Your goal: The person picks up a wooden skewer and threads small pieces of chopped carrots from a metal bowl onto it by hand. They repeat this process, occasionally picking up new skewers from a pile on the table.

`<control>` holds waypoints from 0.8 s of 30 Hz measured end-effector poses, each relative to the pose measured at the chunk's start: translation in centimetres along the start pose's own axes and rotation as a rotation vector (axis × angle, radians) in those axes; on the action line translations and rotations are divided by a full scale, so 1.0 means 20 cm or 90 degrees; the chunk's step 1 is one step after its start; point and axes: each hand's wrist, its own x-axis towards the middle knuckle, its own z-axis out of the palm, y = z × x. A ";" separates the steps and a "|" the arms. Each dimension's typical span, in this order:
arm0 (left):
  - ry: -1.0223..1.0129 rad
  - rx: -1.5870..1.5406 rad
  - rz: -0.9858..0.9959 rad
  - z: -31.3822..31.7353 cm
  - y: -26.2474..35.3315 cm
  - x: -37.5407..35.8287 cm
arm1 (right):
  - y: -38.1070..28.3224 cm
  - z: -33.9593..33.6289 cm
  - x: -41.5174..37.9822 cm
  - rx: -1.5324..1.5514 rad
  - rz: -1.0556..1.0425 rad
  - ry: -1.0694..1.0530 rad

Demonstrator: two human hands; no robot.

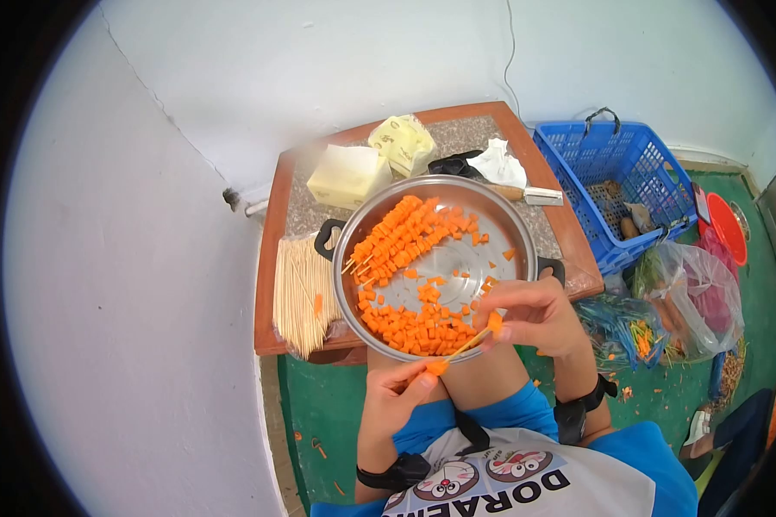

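A thin bamboo skewer (468, 346) runs slanting between my two hands, over the near rim of a steel pot (343, 303). My left hand (394, 398) is closed, its thumb and fingers pinching an orange carrot piece (437, 368) at the skewer's lower end. At the upper end, my right hand (539, 320) pinches the skewer, with another carrot piece (495, 322) at its fingertips. Inside the pot, several finished carrot skewers (405, 231) lie stacked at the far left. Loose carrot cubes (418, 332) are heaped along the near side.
Bare bamboo skewers (300, 293) lie bundled left of the pot. Behind it are wrapped blocks (347, 177), a white tissue (498, 164) and a knife (539, 196). A blue crate (608, 250) stands right of the table, near plastic bags (694, 297) and a red basin (727, 228).
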 end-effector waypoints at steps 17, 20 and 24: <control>0.263 0.432 0.407 0.00 -0.03 0.04 | 0.04 0.05 0.02 -0.114 0.015 0.164; 0.182 0.238 0.197 0.00 -0.01 -0.01 | 0.04 0.03 0.02 -0.085 -0.017 0.085; 0.146 0.201 0.160 -0.04 -0.04 0.00 | 0.02 0.07 0.02 -0.060 -0.026 0.110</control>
